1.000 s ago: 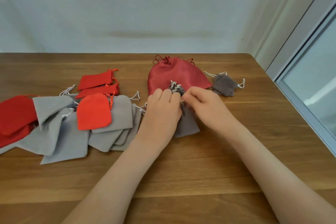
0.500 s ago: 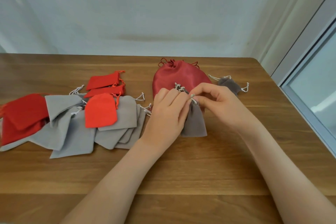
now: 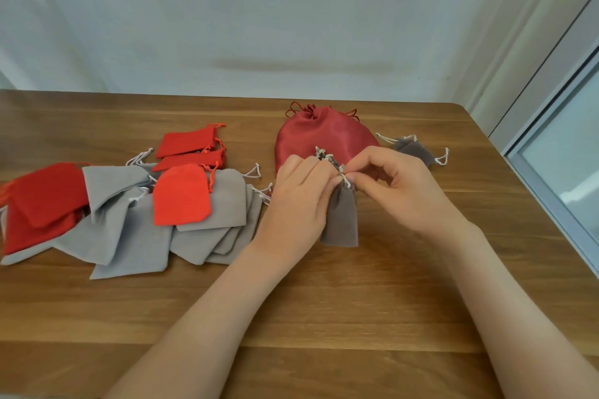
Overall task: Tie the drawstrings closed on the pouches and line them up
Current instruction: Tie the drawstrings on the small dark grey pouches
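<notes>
A small taupe pouch [image 3: 342,220] lies at the middle of the table with its neck gathered. My left hand [image 3: 299,201] grips that neck from the left. My right hand [image 3: 398,185] pinches the pouch's white drawstring [image 3: 346,181] at the neck. Behind them rests a large dark-red satin pouch [image 3: 321,139], its neck cinched. Another small taupe pouch [image 3: 416,150], cinched with white cord loops, lies to the right of it.
A loose heap of flat grey pouches [image 3: 129,230] and red pouches [image 3: 181,194] covers the table's left half. The wooden table [image 3: 356,317] ends at a rounded corner at the right, by a window frame [image 3: 551,178]. A pale wall stands behind.
The taupe pouch has shifted slightly right and toward me. My right hand has lifted from the pouch's neck and now pinches the drawstring, pulling it rightward.
</notes>
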The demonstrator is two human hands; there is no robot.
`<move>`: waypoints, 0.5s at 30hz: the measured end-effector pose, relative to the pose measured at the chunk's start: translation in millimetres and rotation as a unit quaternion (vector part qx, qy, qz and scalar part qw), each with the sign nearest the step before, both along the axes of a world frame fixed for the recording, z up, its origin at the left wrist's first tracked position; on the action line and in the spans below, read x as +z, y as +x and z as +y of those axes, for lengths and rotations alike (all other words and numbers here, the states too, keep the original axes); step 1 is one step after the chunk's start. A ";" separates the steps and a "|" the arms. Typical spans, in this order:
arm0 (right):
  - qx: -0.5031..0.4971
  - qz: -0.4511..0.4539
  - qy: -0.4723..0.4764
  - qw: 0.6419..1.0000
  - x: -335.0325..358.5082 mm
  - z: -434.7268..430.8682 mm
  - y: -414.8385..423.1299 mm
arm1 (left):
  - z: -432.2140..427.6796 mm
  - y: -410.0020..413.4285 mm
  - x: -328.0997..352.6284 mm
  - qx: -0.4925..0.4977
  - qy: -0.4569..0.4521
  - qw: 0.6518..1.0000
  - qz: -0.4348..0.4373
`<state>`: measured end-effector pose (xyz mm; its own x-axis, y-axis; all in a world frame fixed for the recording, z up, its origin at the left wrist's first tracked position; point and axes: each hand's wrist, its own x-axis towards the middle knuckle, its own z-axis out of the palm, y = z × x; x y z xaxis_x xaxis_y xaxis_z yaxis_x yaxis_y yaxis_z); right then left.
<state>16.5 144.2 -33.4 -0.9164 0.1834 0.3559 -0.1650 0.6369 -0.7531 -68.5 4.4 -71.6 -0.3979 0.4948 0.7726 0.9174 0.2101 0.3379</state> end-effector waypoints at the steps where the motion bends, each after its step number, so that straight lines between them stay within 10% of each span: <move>1: -0.004 0.004 0.007 1.000 -0.5 -0.4 -0.3 | 0.1 -0.7 -0.2 -0.002 0.002 1.000 -0.003; 15: -0.034 0.055 -0.011 0.998 -3.8 -8.1 -2.8 | -0.8 4.3 4.6 0.102 0.087 0.979 -0.152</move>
<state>13.7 136.1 -37.2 -0.8573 0.2532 0.4482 -0.2031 0.6337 -0.7465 -64.2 3.6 -67.1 -0.6995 0.2518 0.6688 0.7137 0.2934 0.6360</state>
